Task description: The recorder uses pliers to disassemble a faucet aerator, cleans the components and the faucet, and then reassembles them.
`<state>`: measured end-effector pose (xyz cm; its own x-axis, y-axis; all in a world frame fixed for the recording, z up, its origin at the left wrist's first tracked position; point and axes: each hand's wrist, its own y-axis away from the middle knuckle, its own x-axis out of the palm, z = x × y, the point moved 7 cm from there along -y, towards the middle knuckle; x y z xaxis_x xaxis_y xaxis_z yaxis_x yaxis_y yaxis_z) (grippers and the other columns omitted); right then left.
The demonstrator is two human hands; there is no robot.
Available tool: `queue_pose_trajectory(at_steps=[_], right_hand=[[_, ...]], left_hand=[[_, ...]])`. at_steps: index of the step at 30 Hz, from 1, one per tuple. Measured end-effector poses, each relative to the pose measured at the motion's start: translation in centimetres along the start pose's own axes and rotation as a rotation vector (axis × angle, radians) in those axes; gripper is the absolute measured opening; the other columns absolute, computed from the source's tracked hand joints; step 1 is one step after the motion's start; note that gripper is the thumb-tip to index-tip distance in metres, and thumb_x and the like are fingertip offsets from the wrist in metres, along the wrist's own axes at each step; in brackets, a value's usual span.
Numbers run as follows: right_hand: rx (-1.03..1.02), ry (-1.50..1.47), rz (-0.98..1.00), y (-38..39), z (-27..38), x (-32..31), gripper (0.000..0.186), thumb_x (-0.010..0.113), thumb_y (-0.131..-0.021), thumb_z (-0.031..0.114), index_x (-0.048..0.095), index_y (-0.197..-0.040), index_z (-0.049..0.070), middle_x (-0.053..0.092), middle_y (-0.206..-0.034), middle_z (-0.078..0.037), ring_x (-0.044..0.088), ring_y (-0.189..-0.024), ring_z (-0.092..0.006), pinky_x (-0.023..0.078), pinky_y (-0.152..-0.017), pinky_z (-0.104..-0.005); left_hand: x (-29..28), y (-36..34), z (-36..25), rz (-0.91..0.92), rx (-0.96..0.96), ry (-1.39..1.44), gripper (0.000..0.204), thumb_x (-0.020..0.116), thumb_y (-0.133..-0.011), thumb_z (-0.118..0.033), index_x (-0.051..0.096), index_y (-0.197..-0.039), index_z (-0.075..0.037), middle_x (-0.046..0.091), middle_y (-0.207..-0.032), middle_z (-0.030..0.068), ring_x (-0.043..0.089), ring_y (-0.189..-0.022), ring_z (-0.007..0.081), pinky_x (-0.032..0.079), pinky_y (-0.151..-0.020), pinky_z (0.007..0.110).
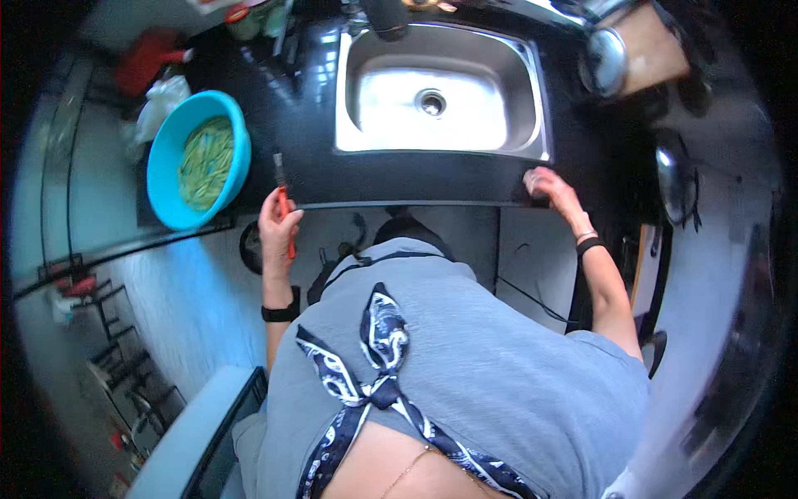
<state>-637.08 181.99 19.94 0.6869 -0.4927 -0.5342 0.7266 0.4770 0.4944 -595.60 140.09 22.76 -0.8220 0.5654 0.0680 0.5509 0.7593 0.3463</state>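
My left hand [276, 223] is closed around the orange handle of a slim tool with a narrow metal head [279, 170]. It points away from me over the front edge of the counter; its exact kind is not clear. Left of that hand, a turquoise basin [158, 179] holds many green bean-like pods [208, 162]. At the counter's front edge, just below the sink's right corner, my right hand [550, 188] has its fingers curled together. Blur hides what, if anything, is between them.
A steel sink [352, 137] is set into the black counter [432, 176]. A wooden board [657, 58] and a round lid [608, 60] lie at the far right. Beyond the basin are a white plastic bag [163, 104] and a red item [145, 62].
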Motion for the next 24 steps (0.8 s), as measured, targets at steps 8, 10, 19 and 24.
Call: queue_pose_trajectory(at_steps=[8, 10, 19, 24], right_hand=[[0.122, 0.305, -0.667, -0.5, -14.2, -7.3, 0.028, 0.044, -0.076, 0.017, 0.054, -0.102, 0.01, 0.054, -0.103, -0.016, 0.052, -0.095, -0.0303, 0.042, -0.078, -0.0432], [0.005, 0.938, -0.814, -0.8, -8.4, 0.6, 0.034, 0.048, -0.077, 0.025, 0.051, -0.107, 0.009, 0.043, -0.116, -0.023, 0.044, -0.101, -0.0413, 0.038, -0.084, -0.0471], [-0.402, 0.568, -0.677, -0.4, -5.4, 2.7, 0.061, 0.046, -0.074, -0.001, 0.028, -0.132, 0.006, 0.035, -0.131, -0.02, 0.033, -0.118, -0.0427, 0.027, -0.1, -0.0459], [-0.198, 0.511, -0.613, -8.6, -9.6, -5.6, 0.061, 0.054, -0.072, -0.001, 0.03, -0.128, 0.002, 0.031, -0.132, -0.021, 0.031, -0.118, -0.044, 0.025, -0.101, -0.0463]], left_hand=[[2.3, -2.1, -1.6, 0.029, -0.008, -0.077, 0.053, 0.061, -0.069, 0.001, 0.044, -0.119, -0.005, 0.051, -0.083, 0.0002, 0.047, -0.06, 0.0046, 0.036, -0.043, 0.015], [2.2, -2.2, -1.1, -0.017, -0.014, -0.082, 0.053, 0.059, -0.069, 0.002, 0.044, -0.119, -0.006, 0.051, -0.083, 0.0012, 0.046, -0.057, 0.0048, 0.034, -0.04, 0.015], [4.7, -4.0, -1.4, 0.013, -0.012, -0.17, 0.053, 0.059, -0.067, 0.004, 0.044, -0.117, -0.005, 0.05, -0.081, 0.0002, 0.047, -0.057, 0.0056, 0.035, -0.04, 0.015], [7.7, -6.0, -2.2, 0.009, -0.052, -0.229, 0.054, 0.06, -0.066, 0.003, 0.044, -0.117, -0.005, 0.049, -0.078, -0.0001, 0.048, -0.057, 0.0061, 0.036, -0.04, 0.016]])
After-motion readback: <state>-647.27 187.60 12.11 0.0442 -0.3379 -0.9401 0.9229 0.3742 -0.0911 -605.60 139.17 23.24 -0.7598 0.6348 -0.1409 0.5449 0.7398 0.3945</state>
